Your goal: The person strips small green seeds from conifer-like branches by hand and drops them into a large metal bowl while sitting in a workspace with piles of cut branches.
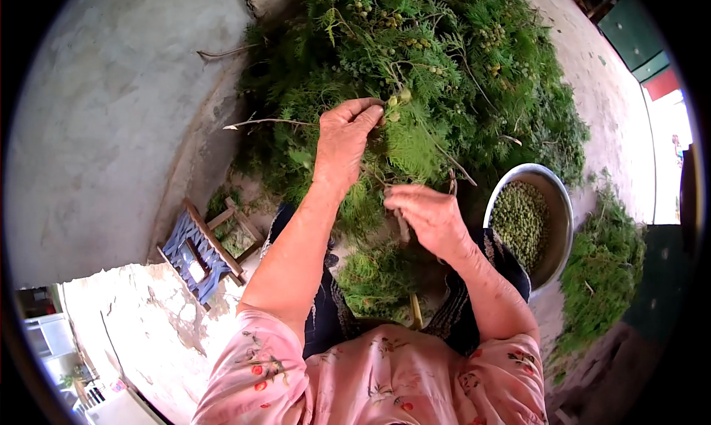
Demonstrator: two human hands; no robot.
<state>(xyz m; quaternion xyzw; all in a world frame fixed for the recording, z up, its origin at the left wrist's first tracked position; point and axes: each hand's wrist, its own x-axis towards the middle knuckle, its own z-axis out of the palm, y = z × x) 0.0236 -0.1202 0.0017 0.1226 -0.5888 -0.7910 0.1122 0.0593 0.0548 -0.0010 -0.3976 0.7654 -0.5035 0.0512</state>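
Note:
My left hand (344,140) is closed, thumb and forefinger pinching a leafy conifer sprig (407,147) beside its round green cones (400,103). Lower and to the right, my right hand (429,214) has its fingers drawn together and somewhat blurred. A thin brown stem meets its fingertips, apparently part of the same sprig. Both hands are over the near side of a big heap of cut conifer branches (459,69), which carries more small cones. More green foliage (378,280) lies between my knees.
A metal basin (566,210) holding many small green cones (518,221) stands by my right knee. Beyond it lies a pile of green sprigs (603,269). At left are a low wooden stool with blue strips (196,254) and a grey concrete wall (126,136). Bare twigs jut from the heap.

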